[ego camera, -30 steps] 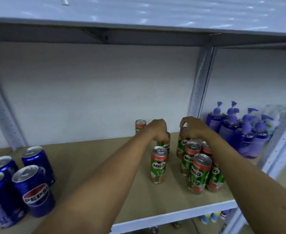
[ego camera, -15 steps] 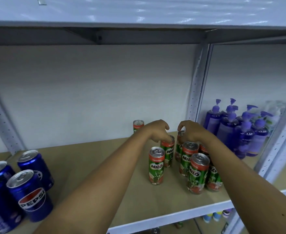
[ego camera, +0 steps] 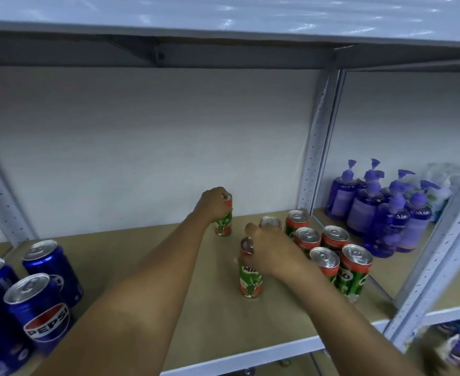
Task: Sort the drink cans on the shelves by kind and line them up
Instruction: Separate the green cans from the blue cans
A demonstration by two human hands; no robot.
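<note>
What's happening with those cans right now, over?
Left hand grips the rear Milo can. Right hand holds the lone front Milo can. Milo cluster close right; Pepsi cans far left.

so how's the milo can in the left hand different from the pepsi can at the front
The Milo can is slim, green and red, gripped near its top by the left hand at the shelf's back. The Pepsi can is wider, blue, untouched at the front left. Both stand upright, tops sealed.
</note>
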